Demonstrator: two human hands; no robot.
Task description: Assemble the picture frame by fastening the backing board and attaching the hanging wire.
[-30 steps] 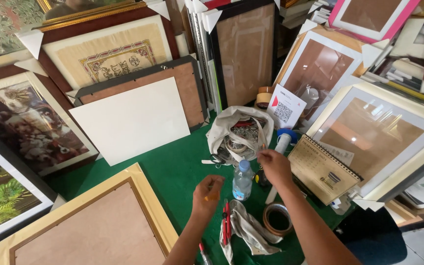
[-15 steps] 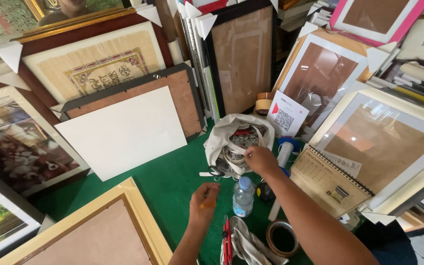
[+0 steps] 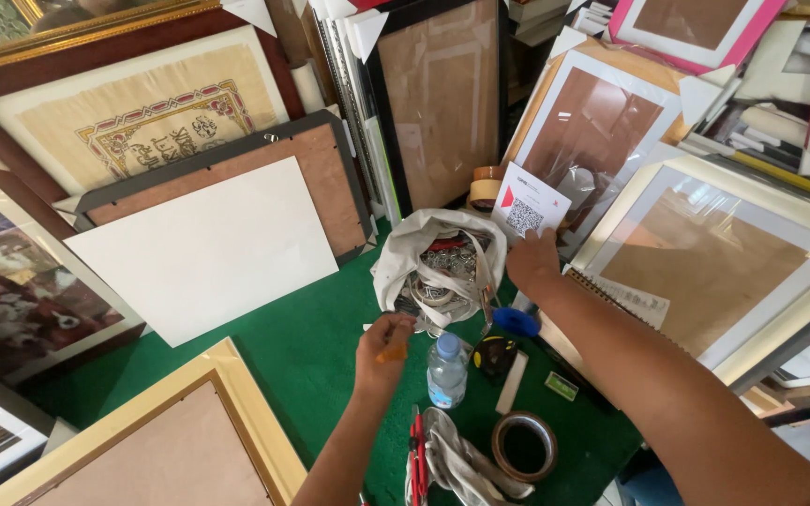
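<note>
Right hand [image 3: 532, 265] has moved past the white cloth bag [image 3: 424, 253] to the white card [image 3: 529, 208], fingers hidden, grip unclear; left hand [image 3: 382, 351] stays pinched on a small orange piece [image 3: 392, 354].

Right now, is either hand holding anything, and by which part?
Left hand pinches a small orange thing between its fingers; which part is gripped cannot be told. Right hand reaches beside the cloth bag; no hold visible.

One water bottle [image 3: 446, 371], one tape roll [image 3: 524, 446], one cloth bag [image 3: 438, 262], two hands.
</note>
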